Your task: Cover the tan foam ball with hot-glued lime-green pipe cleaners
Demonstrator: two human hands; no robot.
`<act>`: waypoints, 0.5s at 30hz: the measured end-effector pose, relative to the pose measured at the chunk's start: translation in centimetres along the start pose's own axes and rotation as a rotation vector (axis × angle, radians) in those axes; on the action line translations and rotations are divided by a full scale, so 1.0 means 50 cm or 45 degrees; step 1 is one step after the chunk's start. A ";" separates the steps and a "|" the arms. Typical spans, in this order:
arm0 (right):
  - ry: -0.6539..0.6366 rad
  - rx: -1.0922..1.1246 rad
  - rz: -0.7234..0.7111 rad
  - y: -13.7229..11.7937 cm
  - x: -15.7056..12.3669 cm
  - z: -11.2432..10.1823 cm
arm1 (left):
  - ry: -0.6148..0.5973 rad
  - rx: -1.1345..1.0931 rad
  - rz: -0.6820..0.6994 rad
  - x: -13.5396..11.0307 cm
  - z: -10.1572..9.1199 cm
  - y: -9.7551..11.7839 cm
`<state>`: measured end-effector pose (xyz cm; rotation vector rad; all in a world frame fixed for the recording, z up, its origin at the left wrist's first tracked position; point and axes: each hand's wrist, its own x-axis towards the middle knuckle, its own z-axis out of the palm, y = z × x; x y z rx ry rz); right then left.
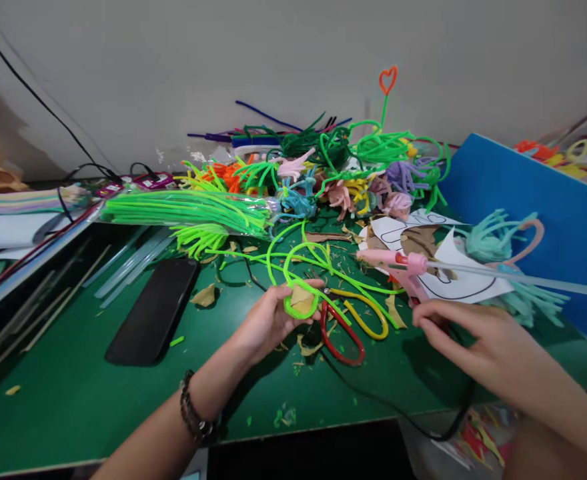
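My left hand (268, 320) pinches a small brown cardboard piece ringed by a neon green pipe cleaner (301, 301); the pipe cleaner's long end loops away over the green table (73, 393). My right hand (473, 337) has its fingers curled round the handle of a pink glue gun (398, 265), whose nozzle points left toward the cardboard piece. A clear glue stick (523, 279) juts from the gun's back to the right. Red and yellow handled scissors (351, 323) lie between my two hands.
A heap of coloured pipe cleaners (333, 167) fills the back of the table, with a packet of green ones (183, 208) to the left. A black phone (153, 310) lies at left. A blue board (528, 213), white paper cut-outs (453, 277) and teal pipe cleaners (493, 240) sit at right.
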<state>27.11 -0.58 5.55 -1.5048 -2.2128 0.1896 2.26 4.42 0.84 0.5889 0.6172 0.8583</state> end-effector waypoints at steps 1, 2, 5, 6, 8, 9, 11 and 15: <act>0.038 -0.037 0.126 0.009 -0.009 0.003 | 0.036 -0.028 -0.003 0.000 0.002 0.000; 0.123 -0.097 0.256 0.018 -0.013 0.009 | 0.064 -0.045 -0.005 0.001 0.003 0.000; 0.392 -0.312 0.508 0.040 -0.003 0.034 | 0.095 -0.055 -0.013 0.002 0.008 0.000; 0.406 -0.355 0.521 0.047 0.006 0.043 | 0.100 -0.054 -0.017 0.002 0.009 0.000; 0.315 -0.361 0.485 0.056 0.025 0.057 | 0.117 -0.057 -0.017 0.001 0.011 0.002; 0.245 -0.336 0.474 0.060 0.034 0.063 | 0.126 -0.059 -0.009 0.001 0.012 0.002; 0.144 -0.258 0.477 0.065 0.047 0.070 | 0.141 -0.070 0.021 0.001 0.013 0.004; 0.217 -0.149 0.475 0.066 0.058 0.069 | 0.155 -0.095 0.056 0.005 0.010 0.005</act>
